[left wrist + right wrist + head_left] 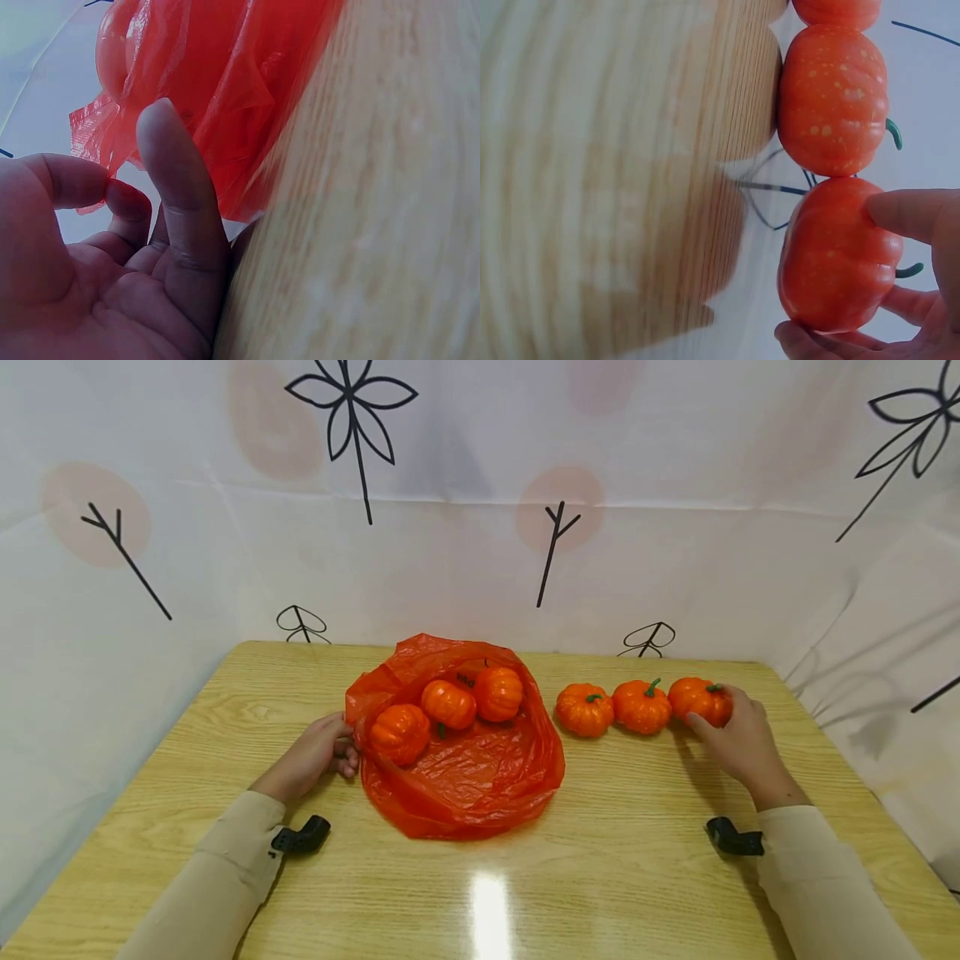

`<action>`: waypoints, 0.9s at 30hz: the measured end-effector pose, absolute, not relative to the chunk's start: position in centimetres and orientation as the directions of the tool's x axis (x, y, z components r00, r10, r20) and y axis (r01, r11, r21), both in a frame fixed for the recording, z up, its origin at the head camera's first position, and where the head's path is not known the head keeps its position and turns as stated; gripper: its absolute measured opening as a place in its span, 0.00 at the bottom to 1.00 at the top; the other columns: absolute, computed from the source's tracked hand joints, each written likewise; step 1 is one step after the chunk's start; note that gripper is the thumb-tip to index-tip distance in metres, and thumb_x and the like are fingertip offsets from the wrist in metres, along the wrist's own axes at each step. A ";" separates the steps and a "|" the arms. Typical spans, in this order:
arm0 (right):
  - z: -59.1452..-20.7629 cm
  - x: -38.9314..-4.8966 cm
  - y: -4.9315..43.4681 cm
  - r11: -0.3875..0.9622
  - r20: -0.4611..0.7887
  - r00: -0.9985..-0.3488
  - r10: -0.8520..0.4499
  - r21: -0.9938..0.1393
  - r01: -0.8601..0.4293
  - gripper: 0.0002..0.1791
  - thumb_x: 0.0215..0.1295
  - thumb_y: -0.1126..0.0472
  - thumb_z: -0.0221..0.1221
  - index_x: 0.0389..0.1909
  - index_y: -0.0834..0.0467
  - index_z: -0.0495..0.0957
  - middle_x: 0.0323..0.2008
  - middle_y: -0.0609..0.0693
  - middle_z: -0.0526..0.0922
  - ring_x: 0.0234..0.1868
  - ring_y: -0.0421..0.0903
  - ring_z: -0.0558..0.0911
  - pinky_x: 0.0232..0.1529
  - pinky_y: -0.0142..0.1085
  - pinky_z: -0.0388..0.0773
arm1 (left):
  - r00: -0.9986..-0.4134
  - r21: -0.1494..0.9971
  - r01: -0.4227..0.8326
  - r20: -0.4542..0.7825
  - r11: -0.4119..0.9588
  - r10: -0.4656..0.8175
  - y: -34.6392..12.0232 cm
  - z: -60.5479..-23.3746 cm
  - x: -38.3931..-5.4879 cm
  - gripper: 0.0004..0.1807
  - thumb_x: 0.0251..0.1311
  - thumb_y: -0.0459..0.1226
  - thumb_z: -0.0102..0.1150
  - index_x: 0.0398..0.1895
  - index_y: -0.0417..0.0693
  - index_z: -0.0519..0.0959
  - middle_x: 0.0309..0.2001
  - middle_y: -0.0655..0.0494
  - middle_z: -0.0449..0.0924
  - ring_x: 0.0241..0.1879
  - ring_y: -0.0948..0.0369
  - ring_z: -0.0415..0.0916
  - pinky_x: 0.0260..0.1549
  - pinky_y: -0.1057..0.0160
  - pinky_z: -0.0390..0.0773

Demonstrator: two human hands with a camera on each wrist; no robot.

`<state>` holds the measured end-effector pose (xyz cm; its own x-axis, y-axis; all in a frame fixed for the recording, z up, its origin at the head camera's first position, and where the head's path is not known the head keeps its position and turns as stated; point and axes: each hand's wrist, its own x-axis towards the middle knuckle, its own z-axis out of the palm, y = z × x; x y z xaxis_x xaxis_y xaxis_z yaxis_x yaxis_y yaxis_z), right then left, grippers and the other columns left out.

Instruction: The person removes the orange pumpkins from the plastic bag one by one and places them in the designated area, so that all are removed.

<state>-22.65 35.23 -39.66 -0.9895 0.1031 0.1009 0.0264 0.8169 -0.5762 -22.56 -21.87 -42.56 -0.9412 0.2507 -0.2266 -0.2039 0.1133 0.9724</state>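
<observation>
A red plastic bag (pixel 480 777) lies open on the table with three small orange pumpkins (pixel 401 734) inside. At the bag's left edge my left hand (pixel 318 756) pinches its rim between thumb and a finger, as the left wrist view shows. To the right of the bag, three more pumpkins stand in a row: a left one (pixel 585 710), a middle one (pixel 641 707) and a right one (pixel 693 700), with green stems. My right hand (pixel 738 735) grips the rightmost pumpkin, thumb on its near side and fingers round its far side. That pumpkin touches the middle one.
The wooden table (pixel 630 893) carries everything and shows a bright reflection near its front. A white cloth (pixel 465 568) with line-drawn plants hangs behind the table and along its sides. Black devices (pixel 303 835) sit at both sleeve cuffs.
</observation>
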 end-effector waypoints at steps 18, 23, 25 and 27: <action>-39.6 -22.7 35.3 0.820 0.065 -0.994 0.092 -0.572 0.038 0.45 0.74 0.48 0.51 0.72 0.78 0.44 0.65 0.86 0.50 0.62 0.80 0.58 0.59 0.74 0.61 | -0.941 0.972 -0.199 -0.224 0.121 0.252 -21.9 -42.6 -22.6 0.09 0.72 0.35 0.36 0.44 0.46 0.69 0.23 0.55 0.72 0.22 0.64 0.72 0.24 0.67 0.81; -39.6 -22.8 35.3 0.826 0.044 -0.995 0.089 -0.562 0.049 0.45 0.74 0.48 0.51 0.73 0.77 0.43 0.65 0.86 0.50 0.63 0.80 0.58 0.60 0.74 0.61 | -0.942 0.973 -0.197 -0.223 0.124 0.252 -21.9 -42.7 -22.6 0.08 0.72 0.35 0.35 0.43 0.46 0.68 0.23 0.55 0.72 0.22 0.64 0.73 0.24 0.67 0.81; -39.7 -22.8 35.3 0.826 0.035 -0.996 0.087 -0.561 0.053 0.46 0.74 0.47 0.51 0.73 0.77 0.43 0.65 0.86 0.50 0.63 0.80 0.59 0.60 0.74 0.62 | -0.942 0.972 -0.198 -0.224 0.126 0.251 -21.9 -42.7 -22.6 0.08 0.72 0.35 0.35 0.43 0.46 0.68 0.23 0.55 0.72 0.22 0.64 0.73 0.24 0.67 0.82; -39.8 -22.8 35.4 0.826 0.033 -0.996 0.084 -0.561 0.051 0.46 0.74 0.47 0.51 0.73 0.77 0.43 0.65 0.87 0.50 0.62 0.80 0.59 0.59 0.74 0.62 | -0.941 0.972 -0.199 -0.225 0.126 0.251 -21.9 -42.7 -22.6 0.09 0.72 0.35 0.35 0.43 0.47 0.68 0.23 0.55 0.72 0.22 0.64 0.73 0.24 0.67 0.81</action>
